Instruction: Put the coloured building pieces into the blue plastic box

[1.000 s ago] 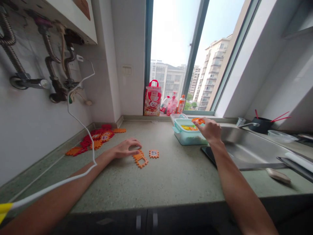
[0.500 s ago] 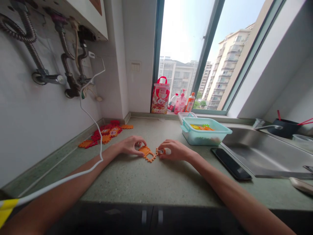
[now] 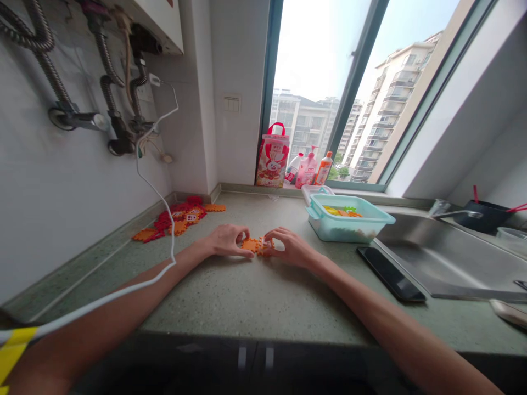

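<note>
Two small orange toothed puzzle tiles [image 3: 256, 245] lie pushed together on the green speckled counter [image 3: 255, 296]. My left hand [image 3: 228, 241] presses on the left tile, fingers curled over it. My right hand [image 3: 289, 247] pinches the right tile, which carries a small white label. The hands nearly meet over the tiles, and much of each piece is hidden under my fingers.
A pale green plastic box [image 3: 349, 225] with coloured pieces stands right of my hands. A black phone [image 3: 390, 266] lies beside the steel sink [image 3: 448, 258]. Red and orange joined tiles [image 3: 177, 219] lie by the left wall. A white cable [image 3: 160, 181] hangs over my left forearm. Bottles and a red bag [image 3: 272, 159] sit at the window.
My right hand left the green box and came down to the small tile. Both hands then slid the two orange tiles together until they touch.
</note>
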### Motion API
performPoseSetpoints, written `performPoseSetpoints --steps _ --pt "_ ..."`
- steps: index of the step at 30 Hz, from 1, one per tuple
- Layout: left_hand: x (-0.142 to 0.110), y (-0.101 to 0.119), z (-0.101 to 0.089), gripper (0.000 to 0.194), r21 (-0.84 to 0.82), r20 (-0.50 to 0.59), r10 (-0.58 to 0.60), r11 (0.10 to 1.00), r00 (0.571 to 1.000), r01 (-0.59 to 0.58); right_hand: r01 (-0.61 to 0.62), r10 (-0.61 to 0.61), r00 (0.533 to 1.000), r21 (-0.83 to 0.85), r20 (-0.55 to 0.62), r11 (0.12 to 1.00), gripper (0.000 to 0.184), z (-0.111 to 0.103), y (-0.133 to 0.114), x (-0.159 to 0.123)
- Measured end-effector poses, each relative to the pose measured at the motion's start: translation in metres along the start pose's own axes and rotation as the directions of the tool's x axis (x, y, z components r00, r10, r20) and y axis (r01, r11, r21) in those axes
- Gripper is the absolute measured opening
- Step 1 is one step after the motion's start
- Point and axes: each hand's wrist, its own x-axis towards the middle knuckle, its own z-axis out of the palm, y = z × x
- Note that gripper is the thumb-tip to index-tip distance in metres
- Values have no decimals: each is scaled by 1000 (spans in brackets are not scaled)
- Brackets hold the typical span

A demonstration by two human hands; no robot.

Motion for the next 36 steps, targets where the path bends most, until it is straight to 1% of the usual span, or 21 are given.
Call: performPoseSetpoints --steps 3,6,9,11,13,15,16,17,19,20,22,23,25,26,27,29,31,33,34,35,36 --pt "-2 -6 -5 50 -57 42 52 997 998 -49 -32 31 995 10 99 999 23 7 -4 2" --pt "-3 -13 -7 43 -122 55 53 991 997 -46 -97 97 988 -4 118 995 22 3 -5 2" --pt "-2 -14 -5 44 -144 47 20 990 999 -13 -125 132 983 -61 124 990 25 -7 0 1" --pt "-1 -11 -3 47 -125 43 23 992 999 -17 -119 125 990 -97 58 988 25 -13 5 -1" --pt "0 -7 -1 56 -104 45 43 994 998 -38 -109 103 993 -92 -65 990 23 -14 9 -1" --pt "2 -5 0 65 -104 50 49 994 998 -44 -83 74 983 -51 -171 995 22 -10 8 0" --pt "3 -7 0 66 -101 37 41 994 998 -37 -66 59 979 -29 -193 997 23 -6 7 2" --pt "5 -11 0 65 -81 3 26 996 1000 -26 -47 43 981 -13 -190 999 23 -2 4 3" --pt "7 -25 -1 59 36 -109 -23 999 994 27 -14 15 993 10 -115 1000 22 7 -1 7" --pt "8 -34 -1 57 121 -174 -58 989 983 80 -2 3 998 18 -56 1000 21 12 -4 8" --pt "8 -54 -2 58 269 -270 -153 936 951 226 1 -2 999 27 48 1000 21 18 -7 11" --pt "9 -63 -2 62 308 -296 -212 902 931 303 -11 9 997 27 76 1000 22 20 -8 12" --pt "10 -79 -2 72 322 -314 -328 846 891 425 -48 46 995 17 91 999 24 22 -10 13" --pt "11 -84 -1 78 316 -310 -372 828 875 464 -67 66 994 8 88 998 25 24 -11 14" --pt "13 -88 -1 83 309 -299 -405 816 864 489 -80 80 993 -3 87 997 26 25 -11 14" --pt "19 -92 -1 90 310 -265 -439 804 858 507 -81 84 993 -33 87 996 28 25 -13 15" --pt "23 -92 -3 89 329 -230 -452 797 862 506 -33 40 996 -90 77 995 30 20 -14 16" --pt "25 -90 -5 82 344 -218 -447 797 868 496 62 -54 997 -193 45 979 32 5 -11 15" --pt "25 -88 -6 80 349 -220 -433 802 874 485 99 -99 995 -258 12 961 32 -7 -7 13" --pt "23 -86 -7 78 352 -224 -410 812 884 466 109 -129 991 -326 -42 939 31 -22 -2 11" --pt "22 -83 -7 76 356 -223 -385 823 895 443 84 -140 983 -391 -116 916 30 -40 6 7"
